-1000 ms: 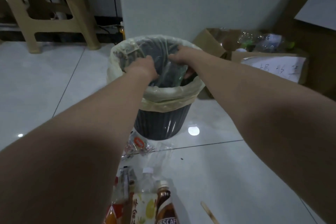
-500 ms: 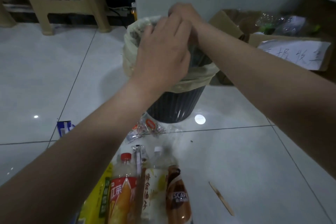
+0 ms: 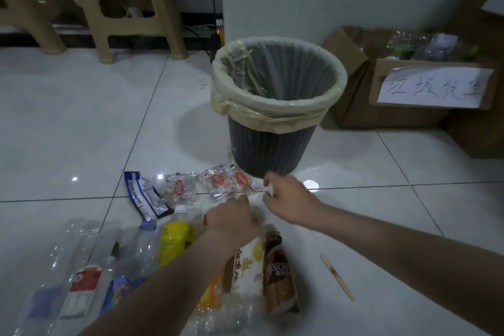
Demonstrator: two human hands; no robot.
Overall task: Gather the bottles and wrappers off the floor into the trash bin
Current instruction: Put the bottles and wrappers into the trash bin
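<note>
right grip (image 3: 290, 200) in pinch on wrapper (image 3: 241, 180), left grip (image 3: 231, 217) over bottles (image 3: 246, 264)

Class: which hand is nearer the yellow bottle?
Left. The left hand is just right of the yellow bottle; the right hand is farther right, near the trash bin.

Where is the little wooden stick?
In the head view, the wooden stick lies on the white floor, low and right of centre, just right of the brown coffee bottle and not touching it.
</note>
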